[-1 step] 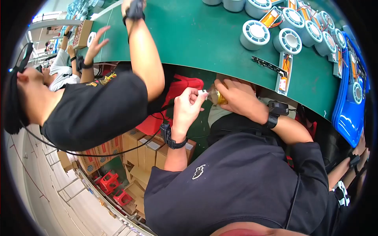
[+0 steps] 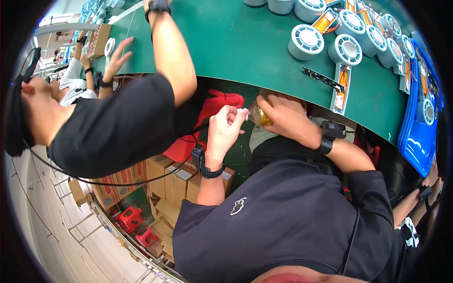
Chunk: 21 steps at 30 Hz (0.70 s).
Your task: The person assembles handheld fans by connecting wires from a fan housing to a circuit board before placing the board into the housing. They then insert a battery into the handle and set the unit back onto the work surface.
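Note:
My left hand is closed, its thumb and fingers pinching a small white cap. Right beside it, a clear bottle with yellowish contents lies tilted with its neck toward the cap. My right hand wraps around the bottle and hides most of its body. Whether cap and neck touch is hard to make out. Both hands are over my lap, just below the near edge of the green table.
Round blue-grey housings with wired parts cover the table's right side, near a black strip and blue trays. At left a co-worker reaches over the table. A red stool and cardboard boxes stand below.
The co-worker's arms at left have shifted slightly over the table. My own hands, the cap and the bottle stay almost where they were.

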Each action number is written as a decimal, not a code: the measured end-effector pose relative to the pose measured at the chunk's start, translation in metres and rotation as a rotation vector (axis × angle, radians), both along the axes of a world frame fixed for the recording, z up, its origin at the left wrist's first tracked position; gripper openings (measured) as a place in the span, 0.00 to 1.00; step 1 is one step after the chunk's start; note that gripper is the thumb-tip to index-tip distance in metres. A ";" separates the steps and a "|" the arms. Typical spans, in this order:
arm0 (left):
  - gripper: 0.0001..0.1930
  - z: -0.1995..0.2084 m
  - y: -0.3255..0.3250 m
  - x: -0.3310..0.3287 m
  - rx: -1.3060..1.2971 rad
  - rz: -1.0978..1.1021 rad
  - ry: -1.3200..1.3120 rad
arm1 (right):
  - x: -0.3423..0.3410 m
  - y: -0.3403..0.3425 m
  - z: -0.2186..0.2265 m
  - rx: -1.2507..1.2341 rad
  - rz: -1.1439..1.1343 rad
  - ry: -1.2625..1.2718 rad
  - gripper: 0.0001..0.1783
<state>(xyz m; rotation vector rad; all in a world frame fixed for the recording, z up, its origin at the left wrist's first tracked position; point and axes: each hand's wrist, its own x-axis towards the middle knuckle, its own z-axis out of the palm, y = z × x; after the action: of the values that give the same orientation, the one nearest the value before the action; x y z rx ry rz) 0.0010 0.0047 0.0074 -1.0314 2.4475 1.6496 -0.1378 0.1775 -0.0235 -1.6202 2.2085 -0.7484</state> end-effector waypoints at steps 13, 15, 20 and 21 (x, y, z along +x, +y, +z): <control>0.14 -0.020 -0.016 -0.003 -0.276 -0.356 0.319 | -0.010 0.001 -0.011 0.052 -0.018 -0.079 0.41; 0.14 -0.021 -0.014 -0.002 -0.209 -0.314 0.296 | -0.012 0.000 -0.008 0.078 -0.006 -0.098 0.41; 0.13 -0.002 -0.003 -0.005 -0.011 -0.149 0.028 | -0.011 0.001 -0.007 0.075 0.024 -0.107 0.41; 0.12 0.001 -0.002 -0.006 0.023 -0.106 -0.081 | -0.010 0.001 -0.008 0.050 0.028 -0.093 0.40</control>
<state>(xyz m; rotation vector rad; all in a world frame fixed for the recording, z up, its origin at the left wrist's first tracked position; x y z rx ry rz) -0.0047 0.0032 0.0088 -0.9293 2.3819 1.5682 -0.1480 0.1785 -0.0317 -1.5569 2.1184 -0.7400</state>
